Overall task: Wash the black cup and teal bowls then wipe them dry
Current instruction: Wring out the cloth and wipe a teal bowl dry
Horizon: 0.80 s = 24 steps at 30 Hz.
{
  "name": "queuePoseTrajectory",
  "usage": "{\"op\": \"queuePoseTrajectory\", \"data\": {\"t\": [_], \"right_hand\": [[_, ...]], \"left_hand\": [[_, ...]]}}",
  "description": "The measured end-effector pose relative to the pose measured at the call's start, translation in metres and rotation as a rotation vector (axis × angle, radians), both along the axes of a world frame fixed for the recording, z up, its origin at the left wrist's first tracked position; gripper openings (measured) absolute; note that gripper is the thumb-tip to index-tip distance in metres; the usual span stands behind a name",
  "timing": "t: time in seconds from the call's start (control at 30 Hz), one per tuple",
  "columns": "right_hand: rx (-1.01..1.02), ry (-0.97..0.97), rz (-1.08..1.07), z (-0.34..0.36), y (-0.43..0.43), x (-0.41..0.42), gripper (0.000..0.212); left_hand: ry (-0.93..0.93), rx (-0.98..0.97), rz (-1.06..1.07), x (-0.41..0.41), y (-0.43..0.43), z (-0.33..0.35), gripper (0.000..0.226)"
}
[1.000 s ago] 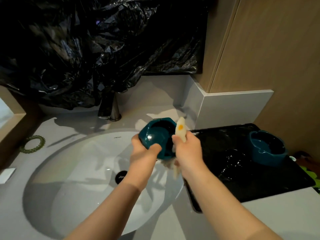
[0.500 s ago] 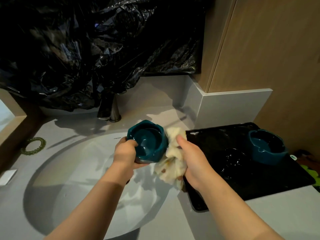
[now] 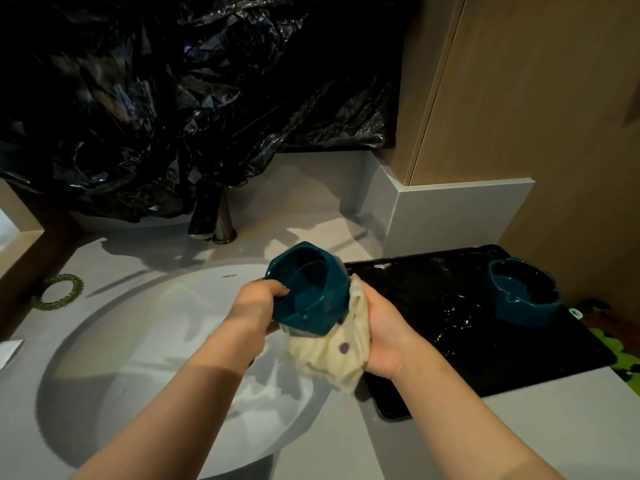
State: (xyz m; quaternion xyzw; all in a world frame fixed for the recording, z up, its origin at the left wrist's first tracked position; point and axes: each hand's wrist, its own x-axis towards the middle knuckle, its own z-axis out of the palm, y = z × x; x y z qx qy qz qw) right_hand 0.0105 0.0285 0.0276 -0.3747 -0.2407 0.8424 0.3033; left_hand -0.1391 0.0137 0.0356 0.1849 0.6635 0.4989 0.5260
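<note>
My left hand (image 3: 258,303) grips the left rim of a faceted teal bowl (image 3: 308,289), held tilted above the right side of the white sink (image 3: 138,341). My right hand (image 3: 381,330) holds a cream cloth (image 3: 329,351) with coloured dots against the bowl's right and lower outside. A second teal bowl (image 3: 524,292) stands on the black tray (image 3: 502,368) at the right. The black cup (image 3: 459,313) sits on the tray to that bowl's left, hard to make out against the dark surface.
The tap (image 3: 216,220) stands behind the sink under crumpled black plastic sheeting (image 3: 173,98). A green ring (image 3: 57,292) lies on the counter at left, a white packet (image 3: 8,351) at the left edge. A wooden cabinet (image 3: 536,116) rises at the right.
The bowl has turned and moved a little right, toward the tray. The cloth went from beside the bowl to under and against its right outside, with my right hand behind it.
</note>
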Motion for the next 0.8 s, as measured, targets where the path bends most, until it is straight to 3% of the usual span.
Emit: {"op": "queuePoseTrajectory", "data": {"t": [0.17,0.3,0.57,0.8], "right_hand": [[0.149,-0.394,-0.100,0.008,0.001,0.019,0.041],[0.261,-0.631,-0.180,0.018,0.003,0.034,0.036],[0.612,-0.893,-0.389,0.044,0.038,0.100,0.024],[0.699,-0.973,-0.420,0.050,0.051,0.143,0.022]], "left_hand": [[-0.074,-0.020,-0.012,-0.006,0.006,0.004,0.017],[0.011,-0.020,-0.060,0.000,0.018,0.007,0.020],[0.175,0.047,-0.089,0.066,0.055,0.016,0.013],[0.291,0.029,-0.015,0.098,0.072,-0.004,0.004]]}}
